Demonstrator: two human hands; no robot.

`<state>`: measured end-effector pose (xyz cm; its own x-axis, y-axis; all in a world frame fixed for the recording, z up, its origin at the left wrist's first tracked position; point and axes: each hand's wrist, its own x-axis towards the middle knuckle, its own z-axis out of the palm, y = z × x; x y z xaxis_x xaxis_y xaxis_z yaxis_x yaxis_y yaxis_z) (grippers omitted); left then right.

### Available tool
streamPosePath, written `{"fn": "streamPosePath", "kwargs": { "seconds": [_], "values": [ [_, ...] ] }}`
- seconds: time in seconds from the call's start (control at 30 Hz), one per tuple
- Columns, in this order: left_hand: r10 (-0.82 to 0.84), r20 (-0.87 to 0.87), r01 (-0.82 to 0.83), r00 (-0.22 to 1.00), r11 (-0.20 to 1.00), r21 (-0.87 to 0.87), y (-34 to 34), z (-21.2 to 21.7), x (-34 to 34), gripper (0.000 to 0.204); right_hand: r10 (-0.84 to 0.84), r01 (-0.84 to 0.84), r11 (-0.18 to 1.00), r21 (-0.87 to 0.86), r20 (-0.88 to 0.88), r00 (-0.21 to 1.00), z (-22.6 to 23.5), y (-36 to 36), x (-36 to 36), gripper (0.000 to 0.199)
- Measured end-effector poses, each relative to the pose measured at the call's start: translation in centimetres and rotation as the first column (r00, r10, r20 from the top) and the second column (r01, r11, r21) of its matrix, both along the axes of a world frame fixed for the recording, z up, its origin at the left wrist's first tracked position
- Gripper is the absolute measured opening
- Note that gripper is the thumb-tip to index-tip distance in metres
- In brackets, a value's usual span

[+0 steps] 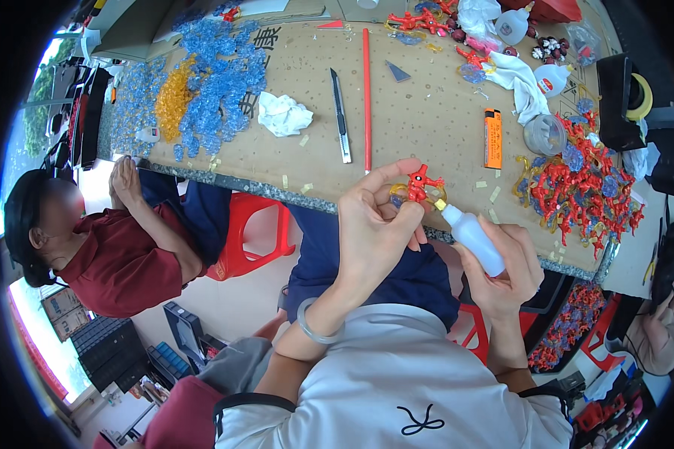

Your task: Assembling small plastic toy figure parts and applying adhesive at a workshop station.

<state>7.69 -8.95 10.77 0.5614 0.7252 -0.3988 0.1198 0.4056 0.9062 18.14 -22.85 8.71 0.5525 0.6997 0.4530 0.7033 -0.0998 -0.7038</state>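
Observation:
My left hand (382, 217) pinches a small red plastic figure (421, 183) between thumb and fingers, with a yellowish clear piece partly showing behind it. My right hand (505, 266) is wrapped round a white squeeze bottle (475, 239), tilted so its yellow tip comes close to the figure's lower right side. Whether the tip touches the figure I cannot tell. Both hands are above the table's near edge. To their right lies a big heap of red figures (577, 176) mixed with blue and yellow clear pieces. An orange lighter (493, 138) rests between my hands and that heap.
On the cardboard-covered table (307, 60) lie a box cutter (340, 116), a red rod (367, 97), a crumpled tissue (284, 114) and piles of blue pieces (221, 82) and yellow pieces (174, 97). A black tape dispenser (620, 105) stands far right. A co-worker (127, 247) sits at left.

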Motion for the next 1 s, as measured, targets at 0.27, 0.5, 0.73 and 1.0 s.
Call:
{"fn": "streamPosePath", "kwargs": {
  "seconds": [0.27,0.5,0.73,1.0],
  "values": [
    [0.004,0.010,-0.004,1.000,1.000,0.002,0.3,0.1,-0.6,0.041,0.024,-0.024,1.000,0.018,0.003,1.000,0.3,0.4,-0.1,0.044],
    [0.082,0.049,-0.084,0.995,0.996,0.031,0.9,0.2,-1.5,0.040,0.042,-0.037,0.993,0.115,-0.042,0.998,-0.1,1.0,-0.4,0.044],
    [0.116,0.102,-0.127,0.988,0.985,0.116,2.7,-0.3,-4.6,0.049,-0.066,0.128,0.989,0.077,-0.550,0.833,-2.4,4.4,-1.5,0.043],
    [0.123,0.106,-0.136,0.987,0.983,0.125,4.3,-1.1,-8.5,0.053,-0.059,0.110,0.992,0.064,-0.534,0.844,-6.0,9.1,-0.4,0.041]
  ]
}}
